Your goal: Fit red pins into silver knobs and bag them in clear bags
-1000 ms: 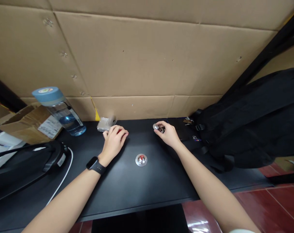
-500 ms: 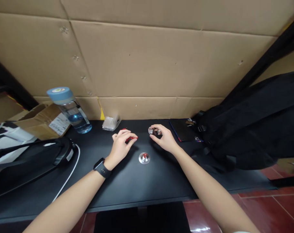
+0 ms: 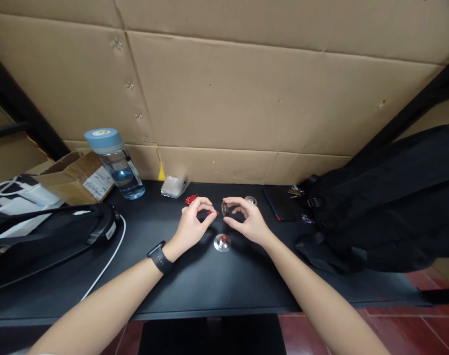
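My left hand [image 3: 195, 221] is closed in a pinch on a small red piece [image 3: 217, 213] that shows at its fingertips. Facing it, my right hand [image 3: 249, 220] grips a round metal disc [image 3: 225, 209] by its edge, turned almost edge-on. A narrow gap separates the red piece from the disc. On the table just below both hands lies a silver domed disc [image 3: 222, 243] with a red bit at its centre. Behind my right fingers, another silver disc [image 3: 250, 200] rests on the table. Several red pieces in a heap [image 3: 191, 199] lie behind my left hand, partly hidden.
At the back stand a clear plastic packet [image 3: 172, 186] and a blue-lidded water bottle [image 3: 115, 165]. A cardboard box [image 3: 74, 177] and a black case [image 3: 54, 241] with a white cable fill the left. A black notebook [image 3: 281, 203], keys [image 3: 294, 191] and a black backpack [image 3: 387, 202] occupy the right.
My hands have come closer together, the left moving right and the right moving slightly left. The disc in my right hand now stands edge-on. The red heap and the rear disc have come into view.
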Action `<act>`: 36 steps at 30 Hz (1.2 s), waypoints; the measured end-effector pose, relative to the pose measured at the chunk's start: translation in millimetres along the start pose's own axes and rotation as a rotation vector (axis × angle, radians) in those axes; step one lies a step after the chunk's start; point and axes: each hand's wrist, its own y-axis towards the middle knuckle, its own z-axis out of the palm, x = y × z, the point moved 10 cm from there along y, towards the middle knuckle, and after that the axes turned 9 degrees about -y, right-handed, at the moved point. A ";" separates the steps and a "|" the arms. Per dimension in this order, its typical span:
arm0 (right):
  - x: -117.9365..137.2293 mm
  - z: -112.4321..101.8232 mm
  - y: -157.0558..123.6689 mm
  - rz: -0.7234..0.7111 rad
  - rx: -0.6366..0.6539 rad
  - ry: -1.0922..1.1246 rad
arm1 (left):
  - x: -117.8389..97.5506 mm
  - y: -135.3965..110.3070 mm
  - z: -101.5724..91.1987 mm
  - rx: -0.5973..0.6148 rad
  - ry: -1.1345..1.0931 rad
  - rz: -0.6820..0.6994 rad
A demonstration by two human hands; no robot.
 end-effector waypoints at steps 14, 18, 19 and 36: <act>7.7 20.1 -6.2 0.022 0.012 0.134 | 1.1 -3.6 4.3 0.009 -0.141 -0.008; -1.3 23.8 -8.0 0.091 -0.005 0.176 | -5.2 -5.5 0.7 -0.007 0.002 0.025; -3.2 24.8 -8.3 0.111 -0.001 0.189 | -7.6 -6.4 -1.3 -0.023 0.048 0.038; 8.0 26.2 -3.8 0.013 0.087 -0.058 | -14.1 -9.3 0.0 0.035 0.163 0.074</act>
